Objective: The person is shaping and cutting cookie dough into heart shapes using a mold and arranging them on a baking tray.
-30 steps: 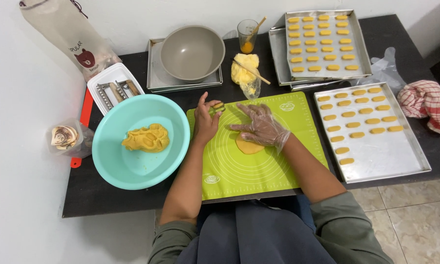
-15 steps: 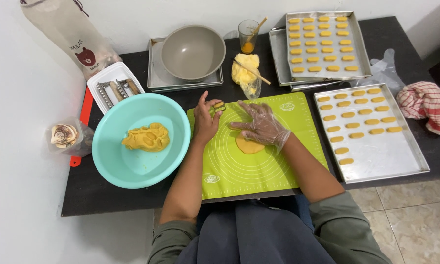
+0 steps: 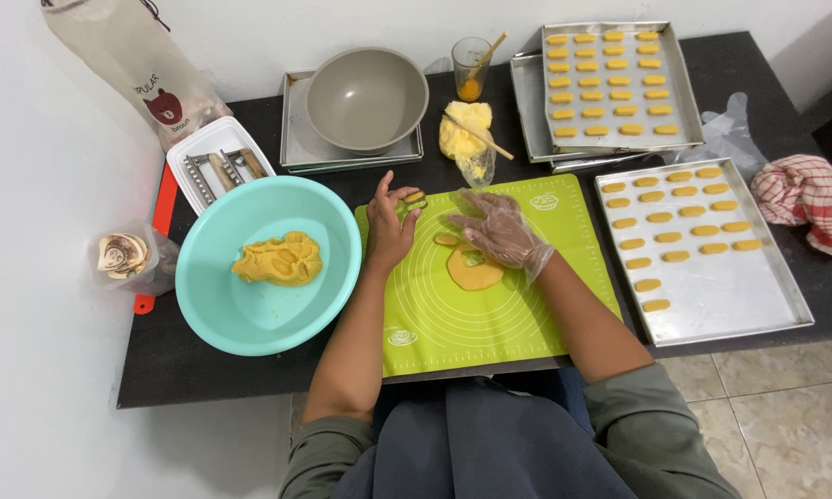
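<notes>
Where the dark tabletop meets the white wall on the left, a small clear bag of round pieces lies beside a white tray of metal tools. Next comes a turquoise bowl with a lump of yellow dough in it, and behind it an empty grey bowl stands on a square metal tray.

On the green silicone mat, the left hand is bare, its fingers curled loosely around a small green cutter pinched at the mat's upper left corner. The right hand, in a clear plastic glove, lies spread and nearly flat, fingertips resting on a flattened round of yellow dough in the middle of the mat; it grips nothing. A small cut piece lies just beside the round.

Behind the mat sit a bagged lump of dough and a glass. To the right, two metal baking trays, one near and one far, hold rows of small oblong dough pieces, and a red checked cloth lies at the edge.
</notes>
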